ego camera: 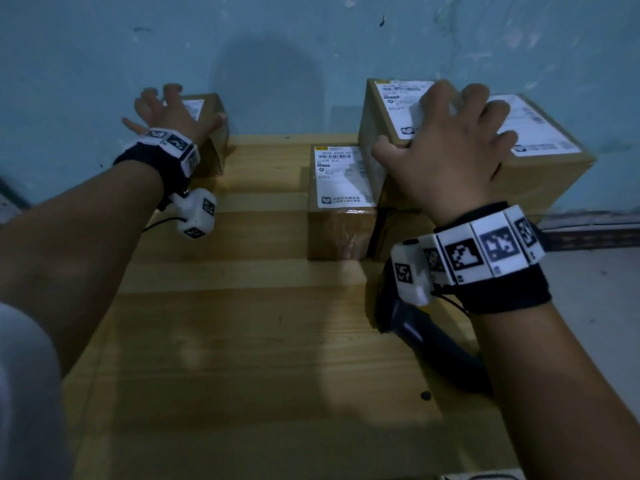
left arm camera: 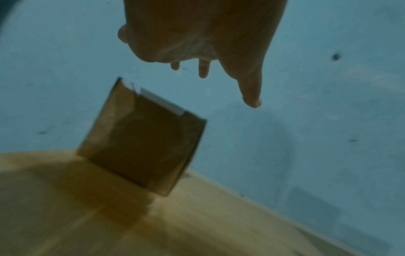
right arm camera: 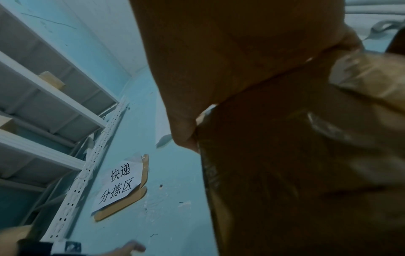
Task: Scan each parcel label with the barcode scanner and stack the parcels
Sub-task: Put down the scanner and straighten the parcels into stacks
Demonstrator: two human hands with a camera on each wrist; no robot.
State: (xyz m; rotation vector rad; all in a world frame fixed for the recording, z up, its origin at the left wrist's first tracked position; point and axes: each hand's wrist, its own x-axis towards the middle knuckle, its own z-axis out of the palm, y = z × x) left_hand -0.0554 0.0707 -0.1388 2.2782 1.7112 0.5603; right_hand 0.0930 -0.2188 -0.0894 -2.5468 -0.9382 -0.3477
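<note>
The brown cardboard parcel with a white label (ego camera: 391, 109) sits atop the larger brown labelled box (ego camera: 540, 157) at the wooden table's (ego camera: 242, 341) far right, its long axis running away toward the blue wall (ego camera: 277, 46). The right hand (ego camera: 446, 150) grips it from above, thumb on the near left edge. The left hand (ego camera: 166, 112), fingers spread and empty, hovers just above the small brown parcel (ego camera: 207, 109) at far left. The black barcode scanner (ego camera: 426, 344) lies under the right wrist, so nearer that hand.
</note>
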